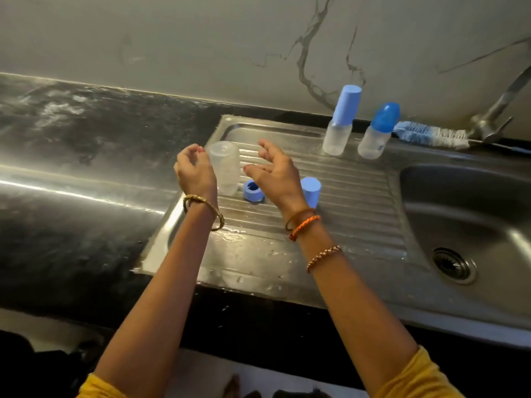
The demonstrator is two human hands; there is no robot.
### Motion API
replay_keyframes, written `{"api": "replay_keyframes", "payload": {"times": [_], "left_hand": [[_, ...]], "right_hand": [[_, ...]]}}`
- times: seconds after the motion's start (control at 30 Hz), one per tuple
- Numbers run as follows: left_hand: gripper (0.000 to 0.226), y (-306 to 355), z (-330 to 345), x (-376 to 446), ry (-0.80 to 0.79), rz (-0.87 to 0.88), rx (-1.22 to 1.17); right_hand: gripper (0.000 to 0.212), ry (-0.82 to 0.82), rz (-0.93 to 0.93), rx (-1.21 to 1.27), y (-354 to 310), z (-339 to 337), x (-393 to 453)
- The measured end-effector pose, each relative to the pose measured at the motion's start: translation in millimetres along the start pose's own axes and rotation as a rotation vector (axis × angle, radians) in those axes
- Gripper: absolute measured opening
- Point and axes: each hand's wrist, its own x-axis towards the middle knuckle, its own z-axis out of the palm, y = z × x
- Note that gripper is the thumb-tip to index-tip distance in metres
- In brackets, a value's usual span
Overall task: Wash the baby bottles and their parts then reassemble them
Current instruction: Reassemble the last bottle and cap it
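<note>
Both hands, left hand (195, 170) and right hand (274, 172), hover with loose spread fingers beside the clear bottle body (225, 168), standing upside down.

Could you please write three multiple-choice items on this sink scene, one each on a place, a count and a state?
1. Where does the bottle brush lie?
A. behind the sink basin, by the wall
B. in the drain
C. on the floor

2. How many capped bottles stand at the back of the drainboard?
A. one
B. two
C. four

3. How is the uncapped bottle by the left hand?
A. lying flat
B. crushed
C. standing mouth down

Answers: 1 A, it rests near the tap; 2 B, two blue-capped bottles show; 3 C, its closed base faces up.
</note>
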Motion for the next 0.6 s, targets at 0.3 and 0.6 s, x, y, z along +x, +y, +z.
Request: {"api": "replay_keyframes", "payload": {"times": [0.3, 0.6], "left_hand": [[0.047, -3, -18, 30, -0.363, -0.408, -0.057], [0.049, 0, -26, 20, -0.361, -0.323, 0.042]], "right_hand": [[0.077, 0.011, -0.080, -0.411, 4, 63, 44], [0.062, 0.019, -0.074, -0.401, 3, 57, 22]]}}
